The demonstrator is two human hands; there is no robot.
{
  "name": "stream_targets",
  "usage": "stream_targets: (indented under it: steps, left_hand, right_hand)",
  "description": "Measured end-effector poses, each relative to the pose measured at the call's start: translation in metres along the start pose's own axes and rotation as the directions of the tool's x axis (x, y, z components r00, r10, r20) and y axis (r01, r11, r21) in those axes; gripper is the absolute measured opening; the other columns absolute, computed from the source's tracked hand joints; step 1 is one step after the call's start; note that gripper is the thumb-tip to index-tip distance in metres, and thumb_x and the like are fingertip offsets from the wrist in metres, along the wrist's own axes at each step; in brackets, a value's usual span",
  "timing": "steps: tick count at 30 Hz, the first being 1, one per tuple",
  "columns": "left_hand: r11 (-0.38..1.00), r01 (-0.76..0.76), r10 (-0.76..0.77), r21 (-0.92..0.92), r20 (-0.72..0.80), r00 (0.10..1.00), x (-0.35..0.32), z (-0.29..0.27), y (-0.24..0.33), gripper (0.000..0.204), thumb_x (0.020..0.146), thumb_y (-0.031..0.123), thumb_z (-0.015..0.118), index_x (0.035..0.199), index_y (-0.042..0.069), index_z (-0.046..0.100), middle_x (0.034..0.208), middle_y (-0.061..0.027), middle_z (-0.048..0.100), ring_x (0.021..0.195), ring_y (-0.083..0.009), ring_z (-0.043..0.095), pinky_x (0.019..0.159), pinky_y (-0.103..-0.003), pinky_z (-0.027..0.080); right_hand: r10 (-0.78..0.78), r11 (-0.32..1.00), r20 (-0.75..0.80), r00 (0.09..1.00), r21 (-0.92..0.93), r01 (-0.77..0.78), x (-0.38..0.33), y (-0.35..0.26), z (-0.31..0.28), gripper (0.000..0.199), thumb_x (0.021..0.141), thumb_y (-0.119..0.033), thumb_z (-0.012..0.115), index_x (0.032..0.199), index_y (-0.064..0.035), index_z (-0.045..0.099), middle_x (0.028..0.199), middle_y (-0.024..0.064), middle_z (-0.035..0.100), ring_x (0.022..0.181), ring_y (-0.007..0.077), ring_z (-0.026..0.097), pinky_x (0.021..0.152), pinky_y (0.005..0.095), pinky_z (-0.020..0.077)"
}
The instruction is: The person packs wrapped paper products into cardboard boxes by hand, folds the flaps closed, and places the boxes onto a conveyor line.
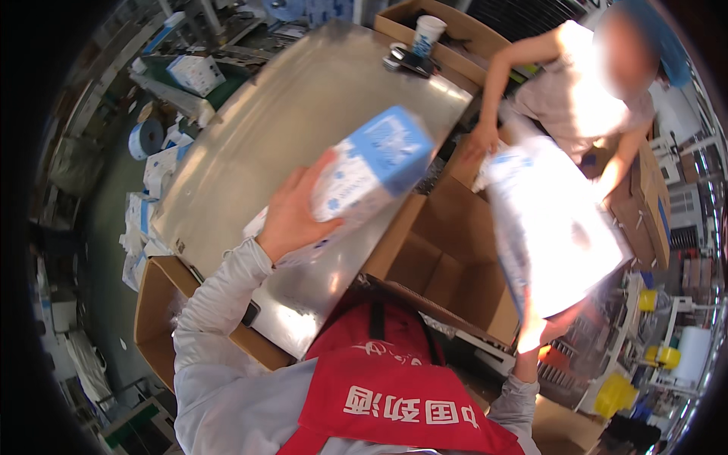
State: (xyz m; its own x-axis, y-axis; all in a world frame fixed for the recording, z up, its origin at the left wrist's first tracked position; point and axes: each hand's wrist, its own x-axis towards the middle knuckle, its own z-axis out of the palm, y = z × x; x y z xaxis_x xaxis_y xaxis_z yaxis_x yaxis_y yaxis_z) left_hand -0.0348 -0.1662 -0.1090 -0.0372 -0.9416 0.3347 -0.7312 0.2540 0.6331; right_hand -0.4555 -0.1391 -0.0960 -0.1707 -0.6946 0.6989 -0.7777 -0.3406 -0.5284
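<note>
On the metal table, my left hand (292, 216) grips a long white-and-blue printed package (356, 178) from above, thumb on one side and fingers on the other. The package lies slantwise, its blue end pointing to the far right. My right hand (542, 331) holds the near end of a second white package (553, 220), which is bright with glare and blurred. This one is tilted beside an open cardboard box (444, 262). A co-worker's hands are at its far end; whether both touch it I cannot tell.
The metal table (250, 144) carries a dark object (413, 62) and a paper cup (430, 34) near its far right corner. Another open carton (163, 318) stands at my left. A co-worker (584, 98) is across at the right. Packages and a roll (145, 139) lie beyond the table's left edge.
</note>
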Motion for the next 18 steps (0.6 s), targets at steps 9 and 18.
stream_targets:
  steps: [9,18]
  left_hand:
    - [0.815,-0.511,0.552,-0.272,0.634,0.542,-0.02,0.21,0.092,0.095,0.066,0.028,0.074,0.146,0.016,0.026,0.092,-0.0113,0.044,0.084,-0.0284,0.045,0.079,-0.042,0.039]
    - [0.761,-0.634,0.481,-0.137,0.775,0.41,-0.161,0.343,-0.017,0.089,0.07,0.028,0.067,0.146,0.018,0.023,0.113,-0.0125,0.051,0.098,-0.0314,0.052,0.079,-0.042,0.043]
  right_hand:
    - [0.448,0.855,-0.068,0.891,0.323,-0.406,-0.026,0.095,-0.115,0.064,0.079,-0.009,0.069,0.134,0.0015,0.037,0.135,0.015,0.042,0.124,0.0288,0.041,0.102,0.0455,0.0362]
    - [-0.003,0.984,0.656,0.755,-0.133,0.12,-0.165,0.113,0.069,0.085,0.067,-0.02,0.074,0.142,-0.0107,0.034,0.098,0.0164,0.047,0.09,0.0388,0.048,0.079,0.0474,0.0373]
